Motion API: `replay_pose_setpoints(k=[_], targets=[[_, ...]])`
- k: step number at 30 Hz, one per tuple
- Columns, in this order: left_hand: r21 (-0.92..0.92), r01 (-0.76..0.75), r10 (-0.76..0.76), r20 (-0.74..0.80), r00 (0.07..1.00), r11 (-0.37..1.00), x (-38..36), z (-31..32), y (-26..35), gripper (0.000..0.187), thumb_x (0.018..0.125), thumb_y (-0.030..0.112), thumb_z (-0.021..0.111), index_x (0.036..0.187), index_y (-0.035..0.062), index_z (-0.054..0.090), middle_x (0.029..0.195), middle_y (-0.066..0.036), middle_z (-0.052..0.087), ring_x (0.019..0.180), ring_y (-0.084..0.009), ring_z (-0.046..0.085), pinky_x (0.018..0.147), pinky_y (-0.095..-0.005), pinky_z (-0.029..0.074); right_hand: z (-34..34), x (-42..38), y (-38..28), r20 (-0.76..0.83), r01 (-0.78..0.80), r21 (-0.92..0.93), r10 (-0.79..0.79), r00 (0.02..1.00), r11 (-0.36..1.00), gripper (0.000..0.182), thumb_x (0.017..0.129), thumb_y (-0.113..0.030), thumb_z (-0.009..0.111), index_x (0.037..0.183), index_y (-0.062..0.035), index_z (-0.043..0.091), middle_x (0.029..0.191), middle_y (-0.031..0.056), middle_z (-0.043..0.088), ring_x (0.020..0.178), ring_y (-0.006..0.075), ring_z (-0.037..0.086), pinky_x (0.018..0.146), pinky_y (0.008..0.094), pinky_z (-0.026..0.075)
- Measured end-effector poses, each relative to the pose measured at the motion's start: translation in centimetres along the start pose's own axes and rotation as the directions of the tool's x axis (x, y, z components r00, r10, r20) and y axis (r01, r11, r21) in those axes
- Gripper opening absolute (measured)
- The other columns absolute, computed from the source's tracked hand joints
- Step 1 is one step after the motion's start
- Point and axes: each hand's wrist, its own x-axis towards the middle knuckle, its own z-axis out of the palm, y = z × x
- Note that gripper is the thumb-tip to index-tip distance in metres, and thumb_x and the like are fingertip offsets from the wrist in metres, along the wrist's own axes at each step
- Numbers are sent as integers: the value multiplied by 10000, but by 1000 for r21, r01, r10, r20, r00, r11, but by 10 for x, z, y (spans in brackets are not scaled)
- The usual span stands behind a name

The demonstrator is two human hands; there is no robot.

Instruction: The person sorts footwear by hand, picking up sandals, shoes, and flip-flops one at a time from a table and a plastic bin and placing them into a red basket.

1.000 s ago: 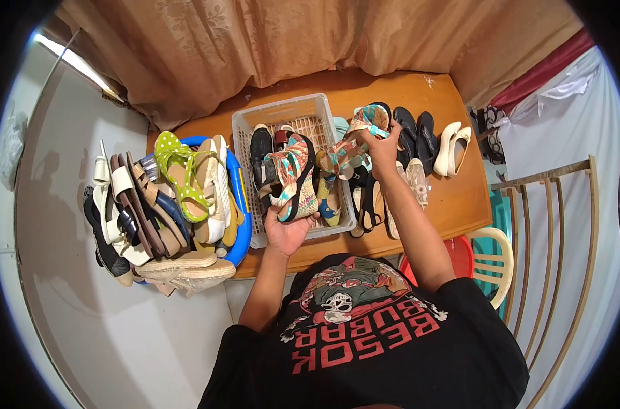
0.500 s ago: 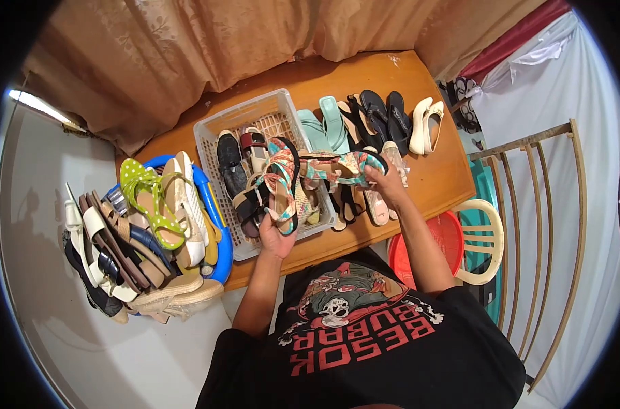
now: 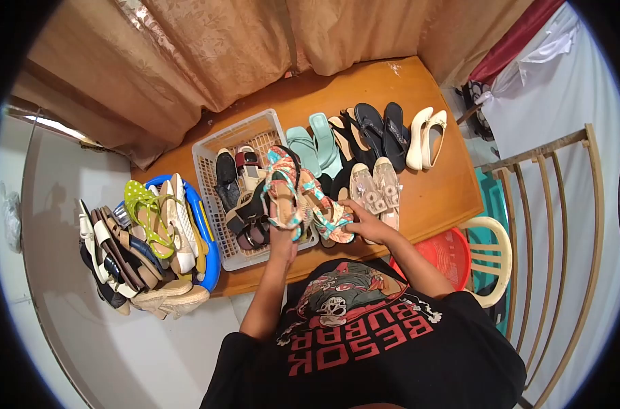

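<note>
Sandals, a patterned pair in teal, orange and pink with dark soles, sit one in each hand. Left fingers [image 3: 283,235] are clenched on the heel end of the left sandal [image 3: 283,191], which stands nearly on edge over the near right corner of the basket [image 3: 208,146]; its long axis runs away from the person, toe toward the curtain [image 3: 255,48]. Right fingers [image 3: 354,213] grasp the right sandal [image 3: 326,208] at its near end; this one lies lower, just over the counter [image 3: 446,191], long axis slanting from the basket's rim down to the right hand [image 3: 368,225], strap side up. The two sandals touch or nearly touch near their upper ends; I cannot tell which.

Inside the white basket lie dark and brown shoes. Beyond the right sandal, pairs are lined on the counter: mint slippers [image 3: 313,143], beige flats [image 3: 377,187], black sandals [image 3: 384,129], cream heels [image 3: 426,136]. Left of the basket, a blue tub [image 3: 211,252] is heaped with shoes, a green dotted sandal [image 3: 145,215] on top.
</note>
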Motion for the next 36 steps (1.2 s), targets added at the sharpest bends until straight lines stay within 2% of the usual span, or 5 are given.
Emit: replay_pose_setpoints(k=[11,19,29,33,36], targets=[[152,-29,48,-118,992,988,49,75,-11,551,852,-2,661,1331,41,392,1190,-95,587,1087,-183,590,915,-311,484,-61,5,-6,-67,116,206,-105,992,972,758,801,37,680,1442,24,274,1284,118,538,1163,189,538,990,312,431],[245,147,-84,-250,965,958,150,92,-53,569,875,119,651,1364,82,363,1185,-113,583,1029,-202,622,788,-384,572,-81,123,-15,-491,122,-222,-219,843,967,769,791,-158,771,1354,79,305,1199,184,559,1061,231,584,878,338,495],[943,53,248,-141,958,329,165,87,-82,1019,841,119,677,1499,49,-99,1528,-310,87,1420,-405,165,1131,-432,227,-80,152,-1,-480,-16,-484,-250,841,875,1007,746,-194,791,1442,115,131,1303,298,504,1217,384,511,1021,383,390],[825,63,116,-154,981,562,154,76,-73,1018,850,106,653,1501,62,-128,1542,-294,60,1435,-401,131,1135,-435,227,-93,194,56,-487,41,-534,-346,802,845,1003,804,-169,760,1479,59,54,893,209,645,626,226,613,532,334,479],[795,27,65,-83,994,607,144,78,-69,1064,846,117,643,1494,103,-201,1564,-262,-23,1451,-383,74,1133,-420,237,-96,199,65,-480,42,-501,-318,817,864,1012,825,-140,733,1495,25,-8,841,182,639,574,192,590,491,314,463]])
